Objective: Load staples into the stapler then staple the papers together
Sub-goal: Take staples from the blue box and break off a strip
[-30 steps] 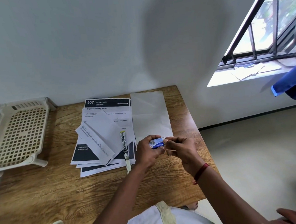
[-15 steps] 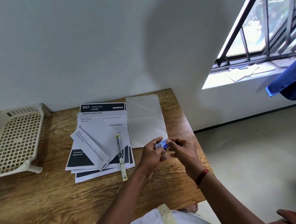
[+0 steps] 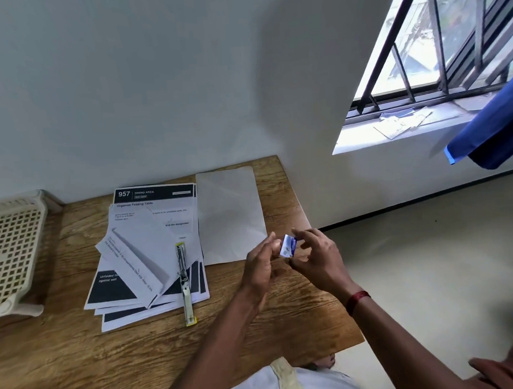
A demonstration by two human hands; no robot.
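A small blue and white staple box [image 3: 288, 245] is held above the table's right part between both hands. My left hand [image 3: 262, 264] touches its left side with the fingertips, and my right hand [image 3: 318, 258] pinches it from the right. A slim metal stapler [image 3: 184, 283] with yellow ends lies opened flat on a fanned stack of printed papers [image 3: 151, 247], left of my hands. A blank white sheet [image 3: 229, 213] lies beside the stack, just beyond my hands.
The wooden table [image 3: 79, 361] stands against a white wall. A cream perforated plastic tray [image 3: 11, 251] sits at the far left. The table's right edge drops to a light floor. A barred window and blue cloth [image 3: 489, 128] are at the upper right.
The hands have turned the staple box from lying flat to standing more upright between the fingertips. The view has shifted slightly. Stapler and papers have not moved.
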